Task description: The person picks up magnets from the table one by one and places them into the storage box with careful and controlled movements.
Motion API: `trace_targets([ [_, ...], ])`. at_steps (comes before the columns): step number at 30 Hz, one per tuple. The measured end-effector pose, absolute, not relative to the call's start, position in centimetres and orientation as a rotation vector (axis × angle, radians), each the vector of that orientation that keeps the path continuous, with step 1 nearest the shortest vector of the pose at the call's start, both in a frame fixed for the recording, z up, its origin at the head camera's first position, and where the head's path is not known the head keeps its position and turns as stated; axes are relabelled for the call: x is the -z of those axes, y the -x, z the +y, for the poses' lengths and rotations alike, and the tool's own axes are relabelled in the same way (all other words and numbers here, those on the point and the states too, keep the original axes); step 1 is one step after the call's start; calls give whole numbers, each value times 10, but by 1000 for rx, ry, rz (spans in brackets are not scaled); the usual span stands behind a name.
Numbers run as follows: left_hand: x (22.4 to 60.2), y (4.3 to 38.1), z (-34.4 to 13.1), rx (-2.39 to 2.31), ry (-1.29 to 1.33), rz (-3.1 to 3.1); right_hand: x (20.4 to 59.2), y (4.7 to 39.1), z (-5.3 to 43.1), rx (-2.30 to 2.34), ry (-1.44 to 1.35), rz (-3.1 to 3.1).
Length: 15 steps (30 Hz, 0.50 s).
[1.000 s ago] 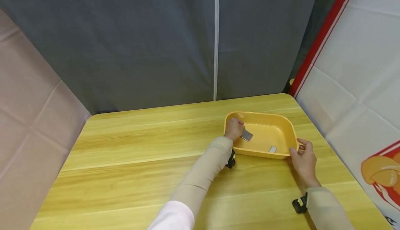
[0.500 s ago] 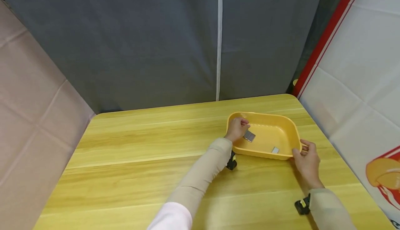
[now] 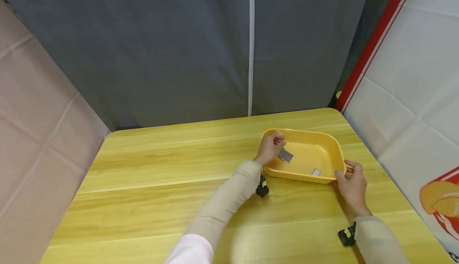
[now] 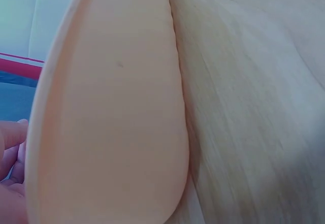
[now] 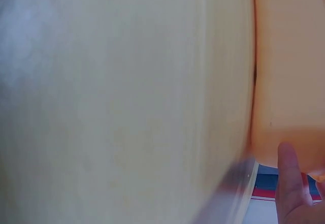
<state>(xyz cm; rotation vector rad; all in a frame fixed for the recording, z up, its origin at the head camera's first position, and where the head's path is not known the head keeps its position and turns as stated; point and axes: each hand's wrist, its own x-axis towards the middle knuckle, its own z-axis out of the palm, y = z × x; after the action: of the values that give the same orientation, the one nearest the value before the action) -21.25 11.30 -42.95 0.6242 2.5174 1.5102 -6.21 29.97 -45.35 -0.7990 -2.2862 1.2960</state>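
A yellow plastic basin [image 3: 305, 152] stands at the right of the table. Inside it, small flat grey rectangular pieces [image 3: 286, 156] lie side by side near the left end, and a lighter rectangular piece [image 3: 316, 172] sits by the front wall. My left hand [image 3: 270, 149] reaches over the basin's left end, fingers curled with the tips close together above the grey pieces; I cannot tell whether something is between them. At the front right corner, my right hand [image 3: 352, 188] grips the basin, its thumb [image 5: 287, 168] against the outer wall in the right wrist view.
The wood-patterned table [image 3: 154, 184] extends far to the left of the basin. A dark grey curtain [image 3: 179, 57] hangs behind it. Pale sheets stand at both sides, the right sheet [image 3: 405, 96] with a red border. Black cameras are strapped at both wrists.
My left hand has lifted slightly from the basin's floor beside the grey pieces, then drawn back a little toward the left. My right hand keeps its grip on the basin. The view has shifted slightly.
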Motion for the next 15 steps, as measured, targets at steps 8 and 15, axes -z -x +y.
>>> trace_targets([
  [8, 429, 214, 106, -1610, -620, 2505, 454, 64, 301, -1316, 803, -2291],
  [15, 426, 210, 102, -1657, -677, 2494, 455, 65, 302, -1327, 830, -2283],
])
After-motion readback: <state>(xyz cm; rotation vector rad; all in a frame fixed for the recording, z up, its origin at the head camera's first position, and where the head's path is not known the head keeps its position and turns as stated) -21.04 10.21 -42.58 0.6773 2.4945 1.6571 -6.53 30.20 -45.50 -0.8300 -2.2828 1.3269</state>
